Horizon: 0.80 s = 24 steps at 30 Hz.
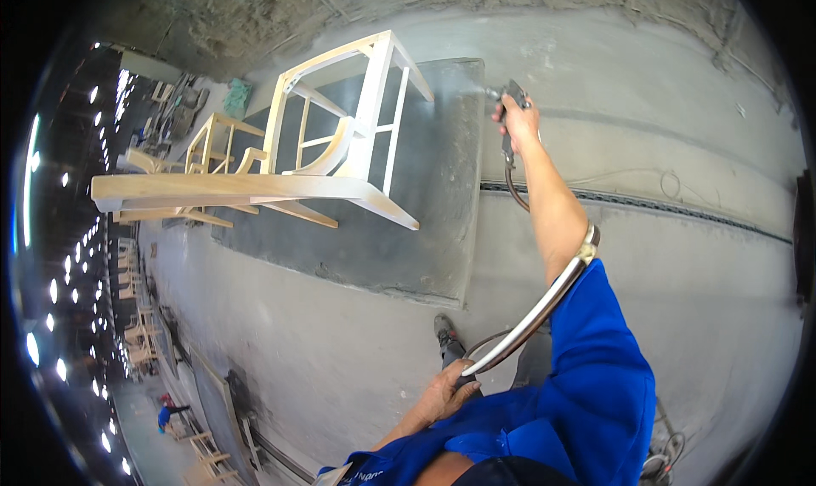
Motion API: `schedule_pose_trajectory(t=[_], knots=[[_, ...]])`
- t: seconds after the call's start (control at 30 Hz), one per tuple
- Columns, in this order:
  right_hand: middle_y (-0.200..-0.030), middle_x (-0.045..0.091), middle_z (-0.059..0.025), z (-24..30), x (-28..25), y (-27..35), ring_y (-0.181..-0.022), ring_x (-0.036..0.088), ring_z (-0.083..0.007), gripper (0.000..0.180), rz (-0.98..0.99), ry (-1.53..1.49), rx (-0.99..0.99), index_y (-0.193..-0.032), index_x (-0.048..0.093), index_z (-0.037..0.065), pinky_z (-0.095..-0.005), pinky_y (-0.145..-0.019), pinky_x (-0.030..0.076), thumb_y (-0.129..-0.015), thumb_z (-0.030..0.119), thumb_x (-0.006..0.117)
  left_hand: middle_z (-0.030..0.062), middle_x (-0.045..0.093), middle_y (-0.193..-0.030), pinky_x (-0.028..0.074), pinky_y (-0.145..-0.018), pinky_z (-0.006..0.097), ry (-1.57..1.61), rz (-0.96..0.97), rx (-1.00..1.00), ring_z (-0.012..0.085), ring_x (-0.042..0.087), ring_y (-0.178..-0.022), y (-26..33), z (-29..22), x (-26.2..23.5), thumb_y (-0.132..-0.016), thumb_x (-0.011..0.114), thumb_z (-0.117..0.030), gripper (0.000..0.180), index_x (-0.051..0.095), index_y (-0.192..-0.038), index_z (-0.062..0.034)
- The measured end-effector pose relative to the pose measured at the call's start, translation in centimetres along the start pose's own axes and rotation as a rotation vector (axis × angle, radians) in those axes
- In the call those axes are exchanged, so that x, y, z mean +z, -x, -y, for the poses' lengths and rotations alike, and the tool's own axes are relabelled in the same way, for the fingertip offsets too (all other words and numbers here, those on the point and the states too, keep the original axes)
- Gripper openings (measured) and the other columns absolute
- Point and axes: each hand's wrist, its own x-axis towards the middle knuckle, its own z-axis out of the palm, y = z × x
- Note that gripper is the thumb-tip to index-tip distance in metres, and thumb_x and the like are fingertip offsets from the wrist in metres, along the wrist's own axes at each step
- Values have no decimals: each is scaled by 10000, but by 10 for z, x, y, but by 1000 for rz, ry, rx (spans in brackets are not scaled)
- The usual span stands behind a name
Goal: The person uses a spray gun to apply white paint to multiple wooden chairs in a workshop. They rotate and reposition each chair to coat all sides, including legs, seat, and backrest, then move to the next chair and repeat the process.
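My right hand (521, 122) is closed around a spray gun (512, 95), held out to the right of a wooden chair frame (361, 150). A faint mist shows between the gun's front and the chair. Parts of the chair are white, while other parts show pale bare wood. Down near my waist, my left hand (448, 391) grips a white-and-brown hose (531, 320). That hose bends up past my right elbow, and a brown length (515, 188) hangs from the gun's handle.
The chair stands over a dark flat board (408, 269) on the dusty grey floor. More wooden frames (217, 142) stand behind it at the left. A dark slotted track (646, 205) crosses the floor at right. Another person in blue (166, 414) is far off at lower left.
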Motion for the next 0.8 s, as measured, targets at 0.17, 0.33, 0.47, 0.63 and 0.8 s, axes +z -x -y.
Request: schedule_pose_trajectory(t=[0.17, 0.33, 0.47, 0.63, 0.8], knots=[[-866, 682, -44, -59, -52, -14, -652, 661, -136, 396, -77, 198, 182, -1376, 574, 130, -278, -452, 453, -992, 194, 644, 193, 680, -1166, 546, -923, 445, 66, -41, -104, 395, 662, -1111, -2, -20, 39, -963, 672, -45, 261, 623, -1218, -14], [-843, 687, -38, 17, -66, -10, -651, 659, -124, 482, 69, 372, -13, -1455, 565, 157, -299, -475, 469, -982, 194, 648, 179, 713, -1087, 562, -883, 429, 80, -155, -29, 379, 699, -1020, -11, -51, 40, -957, 663, -8, 191, 667, -1148, -16], [-862, 714, -42, 138, -28, 2, -659, 653, -105, 488, 247, 575, -406, -1433, 616, 167, -313, -583, 514, -952, 228, 677, 176, 717, -1087, 569, -877, 430, 82, -192, 133, 380, 705, -1001, -22, -75, 33, -916, 691, 3, 244, 671, -1159, -21], [-833, 662, -1, 252, 53, 40, -672, 615, -76, 522, 423, 814, -589, -1474, 582, 179, -264, -522, 440, -969, 285, 656, 163, 717, -1044, 574, -853, 441, 84, -244, 243, 370, 704, -981, -26, -101, 28, -872, 706, 9, 262, 684, -1132, -9], [-879, 650, 1, 270, 25, 114, -691, 615, -66, 532, 745, 819, -468, -1489, 554, 147, -233, -486, 408, -980, 268, 650, 152, 717, -1042, 575, -840, 448, 69, -274, 409, 376, 698, -981, -17, -104, 21, -884, 701, -23, 241, 690, -1124, -26]])
